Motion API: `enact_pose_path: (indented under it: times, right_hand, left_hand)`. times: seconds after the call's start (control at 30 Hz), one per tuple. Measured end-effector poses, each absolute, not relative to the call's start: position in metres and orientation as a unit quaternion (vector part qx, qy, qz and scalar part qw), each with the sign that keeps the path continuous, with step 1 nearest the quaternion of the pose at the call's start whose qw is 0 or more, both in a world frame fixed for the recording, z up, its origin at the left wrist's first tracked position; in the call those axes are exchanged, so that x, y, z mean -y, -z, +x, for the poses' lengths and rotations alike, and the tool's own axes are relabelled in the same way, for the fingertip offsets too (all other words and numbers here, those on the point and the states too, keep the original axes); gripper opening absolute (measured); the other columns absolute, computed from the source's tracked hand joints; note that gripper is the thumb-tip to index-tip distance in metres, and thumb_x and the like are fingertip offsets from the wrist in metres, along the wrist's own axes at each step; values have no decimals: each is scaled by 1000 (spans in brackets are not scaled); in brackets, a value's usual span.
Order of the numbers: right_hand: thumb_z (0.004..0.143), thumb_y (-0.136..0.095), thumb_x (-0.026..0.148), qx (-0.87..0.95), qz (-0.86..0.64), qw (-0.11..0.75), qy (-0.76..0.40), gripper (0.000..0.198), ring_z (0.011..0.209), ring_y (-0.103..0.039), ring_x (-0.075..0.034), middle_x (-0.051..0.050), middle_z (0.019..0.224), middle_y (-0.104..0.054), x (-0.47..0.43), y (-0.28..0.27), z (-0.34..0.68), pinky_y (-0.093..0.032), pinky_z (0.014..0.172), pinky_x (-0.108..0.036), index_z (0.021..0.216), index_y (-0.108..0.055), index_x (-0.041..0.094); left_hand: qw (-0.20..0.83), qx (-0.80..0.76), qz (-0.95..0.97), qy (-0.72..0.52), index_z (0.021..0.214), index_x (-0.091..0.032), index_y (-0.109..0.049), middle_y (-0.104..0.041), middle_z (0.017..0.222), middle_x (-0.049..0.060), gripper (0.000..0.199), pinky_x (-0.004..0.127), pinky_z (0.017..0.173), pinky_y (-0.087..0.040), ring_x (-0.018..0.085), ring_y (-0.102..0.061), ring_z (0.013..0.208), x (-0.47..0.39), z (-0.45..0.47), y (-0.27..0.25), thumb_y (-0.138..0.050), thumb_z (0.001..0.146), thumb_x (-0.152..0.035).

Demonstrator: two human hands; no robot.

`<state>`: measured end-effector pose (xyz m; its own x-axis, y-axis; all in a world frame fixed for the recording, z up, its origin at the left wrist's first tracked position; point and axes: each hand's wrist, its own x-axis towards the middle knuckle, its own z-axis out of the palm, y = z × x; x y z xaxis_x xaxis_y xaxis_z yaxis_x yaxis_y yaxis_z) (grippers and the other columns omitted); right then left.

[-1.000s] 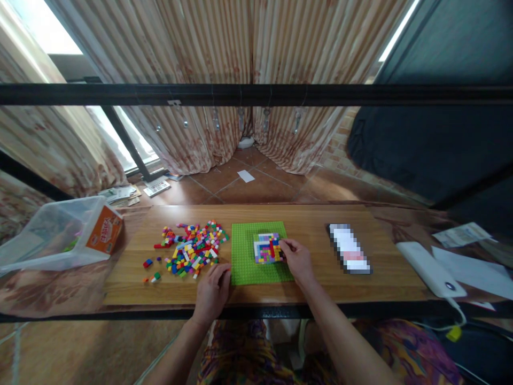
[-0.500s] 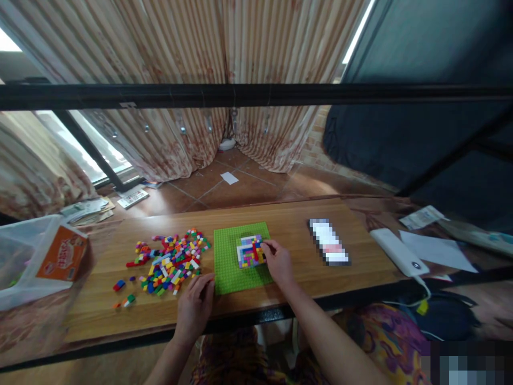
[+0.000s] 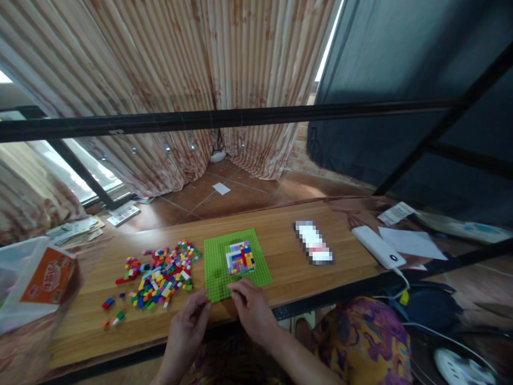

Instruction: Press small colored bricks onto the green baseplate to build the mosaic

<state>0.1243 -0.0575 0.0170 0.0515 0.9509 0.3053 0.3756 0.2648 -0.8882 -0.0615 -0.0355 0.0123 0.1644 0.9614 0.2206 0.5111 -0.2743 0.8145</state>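
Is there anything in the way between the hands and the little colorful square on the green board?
Nothing visible. Both the left hand and right hand sit at the near edge of the green baseplate; only bare green studs lie between them and the colorful brick patch.

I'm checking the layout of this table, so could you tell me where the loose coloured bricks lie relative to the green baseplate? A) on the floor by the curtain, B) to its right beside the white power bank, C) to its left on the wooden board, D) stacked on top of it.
C: the loose coloured bricks are spread on the wooden board just left of the green baseplate.
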Motion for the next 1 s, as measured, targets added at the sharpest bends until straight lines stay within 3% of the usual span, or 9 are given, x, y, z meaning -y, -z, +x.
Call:
enact_pose_path:
  times: [0.17,0.27,0.5,0.6,0.73,0.87,1.0]
  right_hand:
    - [88,-45,5,685,-506,405,-333,33,95,-61,-18,-5,100,-65,83,-19,112,-50,84,-30,109,-63,23]
    - [91,-44,8,686,-508,401,-332,29,95,-60,-17,-5,99,-65,87,-24,115,-50,83,-29,107,-63,23]
    - [93,-47,13,713,-502,390,-297,23,89,-60,-17,-4,92,-62,89,-19,121,-50,78,-26,98,-67,24]
    - [93,-48,14,716,-508,383,-289,22,85,-60,-17,-4,88,-62,90,-14,123,-50,76,-27,93,-67,23]
    - [91,-49,13,694,-515,400,-306,21,82,-61,-17,-4,86,-63,92,-10,126,-50,73,-27,92,-68,23]
    - [88,-53,14,650,-532,427,-334,18,80,-64,-16,-3,86,-66,91,-9,130,-50,73,-27,90,-69,23]
    - [88,-53,17,628,-555,431,-335,17,81,-64,-18,-4,85,-68,86,-12,141,-49,74,-29,88,-69,23]
  left_hand:
    - [371,-508,705,-327,108,-21,-64,-75,97,6,27,28,72,-60,20,-73,85,47,-49,-18,-56,85,-32]
    - [395,-490,717,-300,115,-22,-61,-75,102,6,33,30,77,-60,20,-73,87,49,-46,-19,-57,83,-28]
    - [443,-449,723,-281,124,-23,-55,-74,78,2,45,31,72,-60,20,-71,74,52,-40,-19,-53,79,-17]
    - [462,-450,707,-290,123,-24,-57,-71,70,0,44,30,65,-59,18,-69,64,53,-37,-17,-52,80,-18]
    - [483,-468,673,-307,121,-21,-57,-71,74,1,40,28,66,-58,17,-68,66,57,-33,-14,-53,81,-21]
    - [476,-466,682,-301,122,-20,-56,-73,80,2,37,27,68,-57,15,-68,68,58,-31,-16,-52,85,-24]
    - [390,-500,704,-319,112,-20,-62,-74,87,4,28,28,70,-57,17,-70,78,50,-39,-20,-51,87,-27]
